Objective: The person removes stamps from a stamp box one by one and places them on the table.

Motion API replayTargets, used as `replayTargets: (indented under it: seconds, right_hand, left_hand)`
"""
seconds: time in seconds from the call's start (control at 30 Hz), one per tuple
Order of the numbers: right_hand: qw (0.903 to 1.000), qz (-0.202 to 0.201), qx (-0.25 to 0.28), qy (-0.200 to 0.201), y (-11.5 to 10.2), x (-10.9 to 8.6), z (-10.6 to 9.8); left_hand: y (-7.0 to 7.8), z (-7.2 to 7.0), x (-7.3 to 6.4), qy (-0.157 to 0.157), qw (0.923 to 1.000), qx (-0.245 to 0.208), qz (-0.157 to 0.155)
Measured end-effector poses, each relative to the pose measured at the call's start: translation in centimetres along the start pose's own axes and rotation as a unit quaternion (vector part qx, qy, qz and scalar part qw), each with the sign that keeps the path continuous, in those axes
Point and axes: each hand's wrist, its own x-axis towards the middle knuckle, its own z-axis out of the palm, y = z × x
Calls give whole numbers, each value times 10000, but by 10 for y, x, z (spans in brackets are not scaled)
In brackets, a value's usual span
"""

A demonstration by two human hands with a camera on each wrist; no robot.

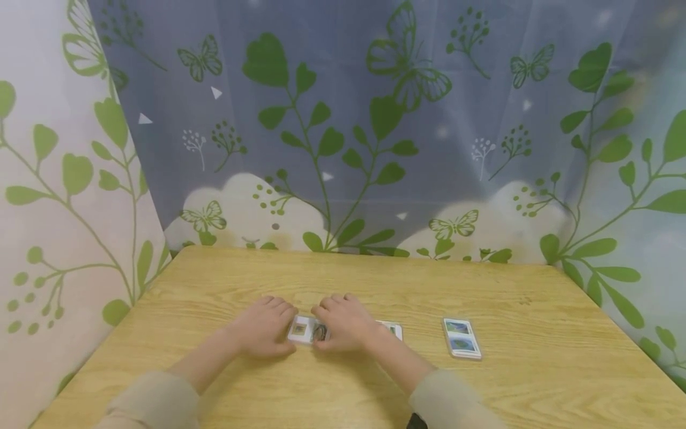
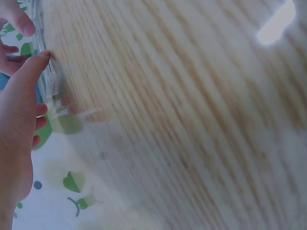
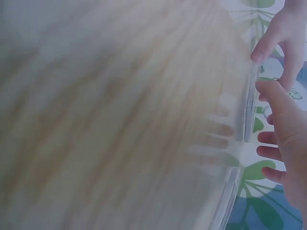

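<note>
A flat white picture tile [image 1: 301,329] with clear edges lies lengthwise on the table between both hands. It shows a small framed picture and a darker round one. My left hand [image 1: 265,328] pinches its left end, thumb at the near edge and fingers at the far one. Over its right part, my right hand [image 1: 345,325] holds it between thumb and fingers, hiding that end. The left wrist view shows the left thumb [image 2: 41,60] against the clear edge. In the right wrist view the right thumb [image 3: 268,88] meets the near edge, other fingers spread.
Another tile end [image 1: 396,329] shows past the right wrist, mostly covered. Farther right, a separate tile [image 1: 462,338] with two blue-green pictures lies upright to me. Patterned cloth [image 1: 343,149] hangs behind and beside the wooden table [image 1: 214,280].
</note>
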Motion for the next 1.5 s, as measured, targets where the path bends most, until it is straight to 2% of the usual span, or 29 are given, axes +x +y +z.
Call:
replayTargets:
  seconds: [0.23,0.5,0.7,1.23,1.5]
  right_hand:
    - [10000,-59,-20,-57,-6,4,1]
    - [9998,-154,-79,0,-7,8,4]
    - [9999,-147,-2,-37,-8,9,5]
    - [9993,-233,275,-66,-7,9,6]
    - [9975,-237,665,-80,-5,9,5]
  left_hand:
    - [0,0,0,-142,9994,-284,-111]
    - [0,1,2,-41,9989,-459,-46]
    - [1,1,3,-190,9972,-721,-114]
    - [2,2,3,-100,9981,-604,19]
    - [2,2,2,-43,9976,-694,-16]
